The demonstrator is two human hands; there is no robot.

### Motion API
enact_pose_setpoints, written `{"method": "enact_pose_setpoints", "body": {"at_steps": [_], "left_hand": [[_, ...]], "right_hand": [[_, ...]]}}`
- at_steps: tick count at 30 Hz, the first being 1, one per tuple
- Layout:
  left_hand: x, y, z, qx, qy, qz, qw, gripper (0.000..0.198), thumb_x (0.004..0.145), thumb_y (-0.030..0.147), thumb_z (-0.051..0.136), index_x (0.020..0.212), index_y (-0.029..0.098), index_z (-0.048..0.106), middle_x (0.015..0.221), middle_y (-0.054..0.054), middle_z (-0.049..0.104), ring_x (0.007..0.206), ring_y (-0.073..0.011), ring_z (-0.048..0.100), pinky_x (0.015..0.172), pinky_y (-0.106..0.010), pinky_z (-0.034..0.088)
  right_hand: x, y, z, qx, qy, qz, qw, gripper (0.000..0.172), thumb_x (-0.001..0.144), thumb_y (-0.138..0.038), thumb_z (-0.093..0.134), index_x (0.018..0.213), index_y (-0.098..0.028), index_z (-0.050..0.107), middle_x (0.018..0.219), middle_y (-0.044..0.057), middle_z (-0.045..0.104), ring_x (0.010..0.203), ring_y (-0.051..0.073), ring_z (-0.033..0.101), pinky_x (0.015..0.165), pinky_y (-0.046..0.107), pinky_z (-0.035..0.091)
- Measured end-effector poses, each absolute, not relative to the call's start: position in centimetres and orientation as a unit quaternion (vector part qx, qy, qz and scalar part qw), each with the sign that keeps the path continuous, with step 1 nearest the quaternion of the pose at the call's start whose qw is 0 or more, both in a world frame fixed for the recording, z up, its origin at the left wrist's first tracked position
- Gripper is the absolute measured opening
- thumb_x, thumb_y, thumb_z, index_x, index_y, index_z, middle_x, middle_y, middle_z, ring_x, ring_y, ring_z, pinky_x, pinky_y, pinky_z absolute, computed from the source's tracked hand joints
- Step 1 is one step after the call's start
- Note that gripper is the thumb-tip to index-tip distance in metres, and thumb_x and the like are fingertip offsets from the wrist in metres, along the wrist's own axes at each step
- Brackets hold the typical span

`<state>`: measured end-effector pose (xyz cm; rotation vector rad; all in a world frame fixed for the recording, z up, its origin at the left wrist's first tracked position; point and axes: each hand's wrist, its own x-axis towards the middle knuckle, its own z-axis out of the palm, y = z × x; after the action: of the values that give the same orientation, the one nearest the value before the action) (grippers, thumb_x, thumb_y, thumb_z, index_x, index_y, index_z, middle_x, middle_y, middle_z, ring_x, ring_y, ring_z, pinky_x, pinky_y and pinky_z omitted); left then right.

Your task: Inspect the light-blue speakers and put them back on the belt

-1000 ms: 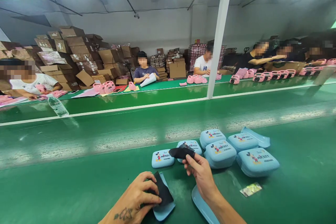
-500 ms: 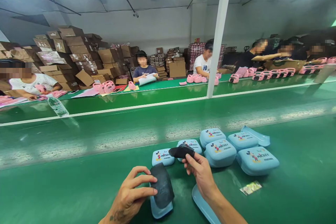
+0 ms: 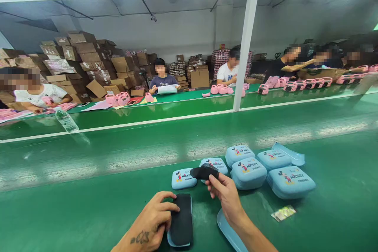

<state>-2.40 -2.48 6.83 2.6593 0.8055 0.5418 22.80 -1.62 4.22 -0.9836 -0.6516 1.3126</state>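
Observation:
My left hand (image 3: 155,218) is closed at the left edge of a black sheet (image 3: 181,220), fingertips on its top. Under the sheet lies a light-blue plastic piece (image 3: 174,243), showing only along the edges. Between thumb and fingers, my right hand (image 3: 224,195) pinches a dark, curved, flexible piece (image 3: 203,172) above the bench. That piece partly covers two blue lids with a mouse print, one on the left (image 3: 180,180) and one behind (image 3: 215,162). Below my right wrist is a plain blue lid (image 3: 228,234), partly hidden by the arm.
Several printed blue cases (image 3: 248,173) stand right of my hands, with a curved blue part (image 3: 289,154) behind. A small packet (image 3: 283,213) lies nearer. A clear bottle (image 3: 67,121) lies far left. Across the green bench, several people sit among pink items (image 3: 121,98); a white post (image 3: 245,47) rises between.
The black sheet under my left hand has gone from tilted and bowed to lying flat along the blue piece. My right hand stays nearly still with its dark piece.

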Motion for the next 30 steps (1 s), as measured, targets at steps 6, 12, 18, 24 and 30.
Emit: {"method": "enact_pose_setpoints", "body": {"at_steps": [6,12,18,24,30], "left_hand": [[-2.1,-2.6,6.9,0.935,0.289,0.162,0.128,0.041,0.085,0.0,0.045,0.11,0.024,0.067,0.12,-0.006,0.073,0.129,-0.0265,0.054,0.104,-0.044,0.053],[-2.3,-2.5,6.7,0.95,0.27,0.112,0.107,0.027,0.086,0.011,0.058,0.1,0.028,0.074,0.129,-0.005,0.07,0.14,-0.0349,0.045,0.114,-0.061,0.041],[-3.5,-2.0,7.1,0.95,0.285,0.09,0.089,0.069,0.059,-0.006,0.048,0.114,0.03,0.071,0.133,-0.003,0.068,0.142,-0.0349,0.043,0.112,-0.068,0.041],[-2.5,-1.9,7.4,0.963,0.242,0.106,0.052,0.048,0.075,-0.003,0.058,0.101,0.033,0.074,0.119,0.003,0.074,0.138,-0.0295,0.049,0.117,-0.058,0.038],[-0.3,-3.0,5.4,0.963,0.217,0.156,0.037,0.027,0.088,0.012,0.066,0.112,0.025,0.068,0.096,0.001,0.079,0.119,-0.0253,0.063,0.115,-0.05,0.044]], "right_hand": [[22.8,-1.6,4.2,-0.429,-0.285,0.575,0.636,0.056,0.054,-0.062,0.09,0.077,-0.013,0.078,0.065,0.006,0.07,0.054,0.012,0.054,0.044,0.021,0.04],[22.8,-1.5,4.2,-0.43,-0.283,0.574,0.637,0.056,0.053,-0.062,0.09,0.077,-0.013,0.078,0.066,0.006,0.07,0.055,0.012,0.054,0.044,0.02,0.041],[22.9,-1.5,4.2,-0.432,-0.282,0.575,0.635,0.056,0.052,-0.063,0.09,0.075,-0.013,0.077,0.064,0.006,0.07,0.054,0.012,0.054,0.043,0.02,0.041],[22.9,-1.6,4.0,-0.431,-0.282,0.574,0.637,0.056,0.053,-0.061,0.09,0.079,-0.013,0.078,0.065,0.006,0.07,0.055,0.012,0.055,0.044,0.02,0.041],[22.9,-1.5,3.7,-0.428,-0.285,0.569,0.641,0.053,0.055,-0.06,0.09,0.076,-0.013,0.077,0.065,0.006,0.07,0.054,0.012,0.055,0.043,0.02,0.04]]}}
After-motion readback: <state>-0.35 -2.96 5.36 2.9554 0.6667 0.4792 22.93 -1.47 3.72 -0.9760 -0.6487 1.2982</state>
